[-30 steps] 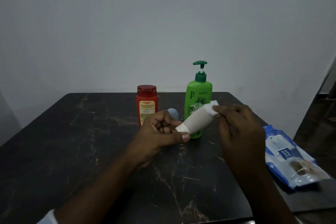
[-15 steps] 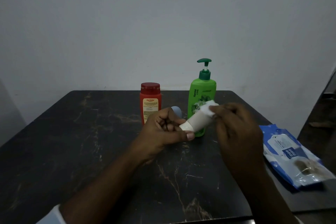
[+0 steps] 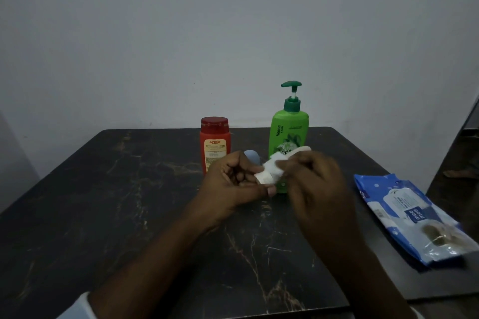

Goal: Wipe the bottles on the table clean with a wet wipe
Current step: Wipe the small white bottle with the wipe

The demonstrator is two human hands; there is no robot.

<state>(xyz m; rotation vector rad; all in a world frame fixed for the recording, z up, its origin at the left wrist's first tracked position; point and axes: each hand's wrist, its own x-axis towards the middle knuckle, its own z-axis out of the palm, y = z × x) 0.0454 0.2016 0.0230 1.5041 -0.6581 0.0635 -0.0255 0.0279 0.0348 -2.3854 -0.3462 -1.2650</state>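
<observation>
While the left hand is gripping the small white bottle by its near end, thumb beneath and curled fingers above, it is holding the bottle lifted off the dark marble table and tilted up and away, which is leaving most of the body free for the cloth. Just beyond, the right hand is closing its fingers on the wet wipe and pressing it over the bottle's middle and far part. The wipe is lying between those fingertips and the plastic, with one white corner sticking out past them. That hand is blurred, so it is probably wrapping the bottle rather than only dabbing it. To the right, the blue pack of wipes is lying flat, well apart from both hands yet within easy reach for a fresh sheet. Farther back, a red bottle and a green pump bottle are standing upright, apparently waiting their turn, with a small blue-grey round object sitting between them.
</observation>
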